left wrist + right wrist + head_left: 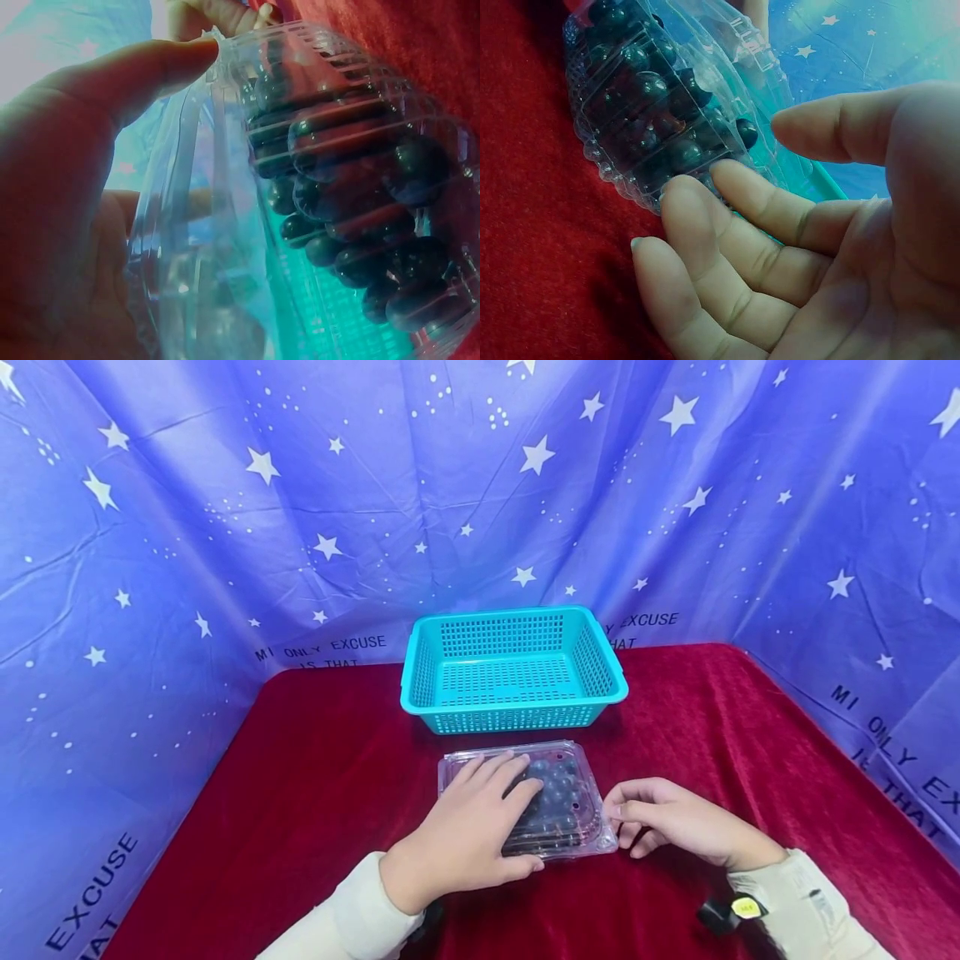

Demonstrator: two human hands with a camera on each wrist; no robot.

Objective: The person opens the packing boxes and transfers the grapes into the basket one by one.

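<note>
Left hand [472, 822] lies spread on clear box [588, 843], gripping nothing – right hand [671, 818], half-open and empty, beside its right corner.

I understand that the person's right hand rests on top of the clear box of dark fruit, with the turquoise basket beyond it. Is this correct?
Not the right hand: the head view shows the left hand resting on top of the clear box.

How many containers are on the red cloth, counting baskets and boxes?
2: a turquoise perforated plastic basket toward the back, and a clear plastic clamshell of dark round fruits in front of it, partly covered by the left hand.
</note>
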